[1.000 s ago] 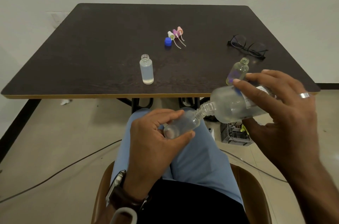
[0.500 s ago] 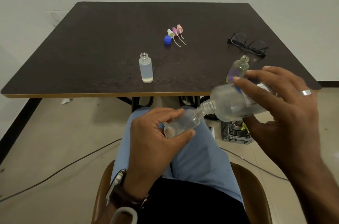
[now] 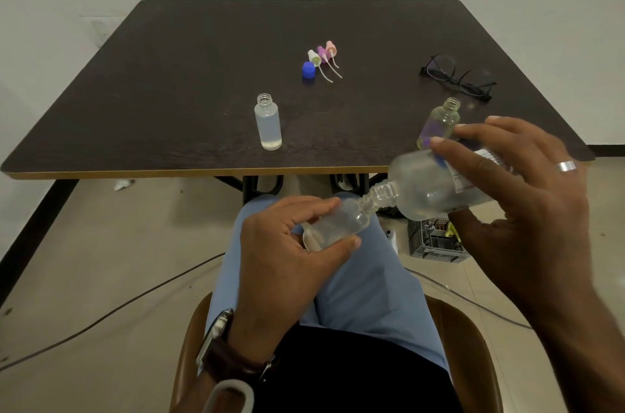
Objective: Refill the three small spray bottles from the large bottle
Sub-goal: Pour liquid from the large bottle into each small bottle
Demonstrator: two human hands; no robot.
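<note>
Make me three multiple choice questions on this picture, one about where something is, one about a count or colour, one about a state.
1. Where do the glasses lie?
A. on the floor
B. on the table's far right part
C. on the person's lap

2. How many spray tops lie beside the blue cap?
A. one
B. three
C. five

3. How is the large bottle held?
A. upright on the table
B. capped, lying on the floor
C. tipped, neck at the mouth of the small bottle

Answers: 1 B, they lie near the table's right edge. 2 B, white, purple and pink tops lie together. 3 C, the right hand tilts it toward the bottle that the left hand grips.
</note>
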